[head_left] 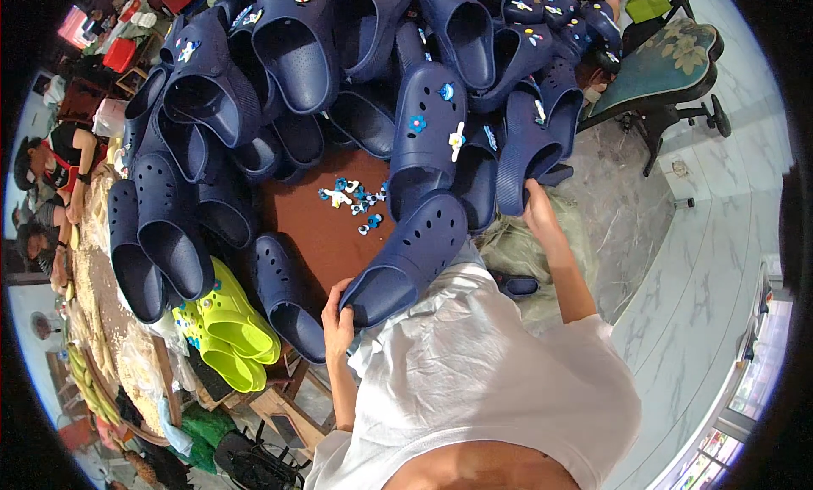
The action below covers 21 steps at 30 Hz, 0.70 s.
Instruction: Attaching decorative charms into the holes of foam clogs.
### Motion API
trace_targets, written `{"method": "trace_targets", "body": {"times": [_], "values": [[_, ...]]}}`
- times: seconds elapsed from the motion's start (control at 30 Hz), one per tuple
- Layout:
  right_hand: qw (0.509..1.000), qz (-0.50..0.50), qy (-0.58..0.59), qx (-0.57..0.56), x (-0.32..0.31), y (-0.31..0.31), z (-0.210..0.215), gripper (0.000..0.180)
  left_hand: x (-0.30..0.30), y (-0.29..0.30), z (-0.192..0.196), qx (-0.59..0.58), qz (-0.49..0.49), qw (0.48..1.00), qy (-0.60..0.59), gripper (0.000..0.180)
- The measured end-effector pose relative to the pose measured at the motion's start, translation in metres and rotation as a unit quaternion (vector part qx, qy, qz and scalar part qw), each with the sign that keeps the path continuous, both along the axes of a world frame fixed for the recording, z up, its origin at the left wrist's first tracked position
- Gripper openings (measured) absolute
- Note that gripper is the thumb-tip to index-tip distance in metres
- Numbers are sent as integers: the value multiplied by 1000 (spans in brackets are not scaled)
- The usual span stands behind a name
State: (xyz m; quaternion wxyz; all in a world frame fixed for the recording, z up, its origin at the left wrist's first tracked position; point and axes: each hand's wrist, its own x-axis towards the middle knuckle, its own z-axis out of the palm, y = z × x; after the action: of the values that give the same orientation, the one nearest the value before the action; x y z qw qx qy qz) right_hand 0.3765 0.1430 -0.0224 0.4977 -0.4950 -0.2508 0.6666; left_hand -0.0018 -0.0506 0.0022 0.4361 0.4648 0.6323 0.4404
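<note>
My left hand point(338, 322) is closed on the heel end of a navy clog point(421, 251), which has bare holes and lies tilted near my lap. At the right, my right hand point(539, 209) grips a second navy clog point(518, 161), its fingers partly hidden behind the shoe. Between them a decorated navy clog point(428, 121) bears a blue flower and other charms on its top. Small blue and white shoe charms point(354, 195) lie scattered on the brown tabletop point(296, 212). Another undecorated navy clog point(288, 295) sits left of my left hand.
Many navy clogs point(296, 45) are heaped along the far side. Lime-green clogs point(233, 329) stand at the left. Farther left, other people point(63, 172) sit by a table of pale pieces. An office chair point(656, 71) and a clear plastic bag point(542, 257) are at the right.
</note>
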Motion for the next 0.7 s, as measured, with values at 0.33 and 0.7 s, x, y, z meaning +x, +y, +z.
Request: {"method": "trace_targets", "body": {"times": [0.33,0.7], "values": [[989,-129,-54,43,9,14,-23,42,-5,-5,-3,-14,1,1000,-20,46],[929,-247,-250,111,-12,-11,-5,58,-1,-24,-15,-18,96,992,-77,47]]}}
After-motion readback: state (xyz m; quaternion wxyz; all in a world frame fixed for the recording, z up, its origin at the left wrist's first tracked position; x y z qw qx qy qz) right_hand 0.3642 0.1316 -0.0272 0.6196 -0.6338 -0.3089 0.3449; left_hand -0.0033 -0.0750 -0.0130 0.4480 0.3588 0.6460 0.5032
